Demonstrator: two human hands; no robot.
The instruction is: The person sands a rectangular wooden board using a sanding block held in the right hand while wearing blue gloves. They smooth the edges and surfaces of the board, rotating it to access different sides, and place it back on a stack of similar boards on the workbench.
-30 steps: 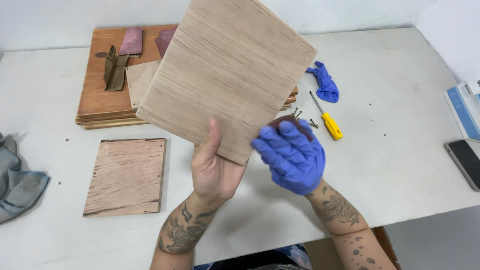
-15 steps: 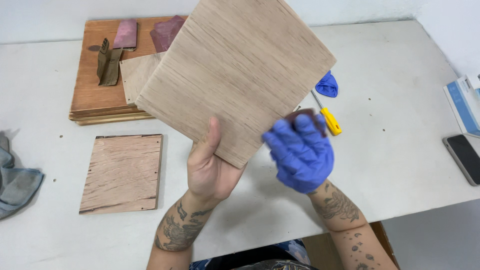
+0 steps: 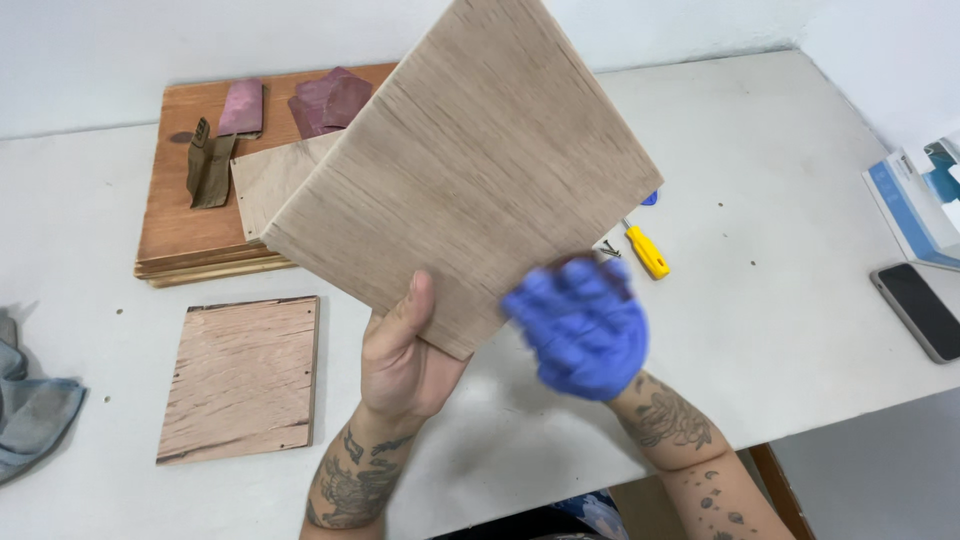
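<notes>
The large pale plywood panel (image 3: 470,165) is held tilted above the white table (image 3: 780,140), gripped at its lower corner by the bare left hand (image 3: 405,355), thumb laid on the face and fingers hidden behind. The blue-gloved right hand (image 3: 580,325) is closed on a dark reddish piece of sandpaper (image 3: 588,264), pressed at the panel's lower right edge; the glove is blurred, consistent with rubbing.

Compared with a second ago, the panel has been raised and rotated further, its right corner now covering most of the crumpled blue glove (image 3: 650,198) behind it. The gloved hand has been shifted back toward the edge after standing off it half a second ago. This is judged to indicate edge sanding in repeated strokes, the panel being turned as work proceeds.

Left of the panel and partly behind it, a stack of brown boards (image 3: 185,215) carries spare sandpaper scraps. Below-left of the panel lies a smaller rough board (image 3: 240,378). Right of the panel lie a yellow-handled screwdriver (image 3: 645,250) and a dark phone (image 3: 918,310).
</notes>
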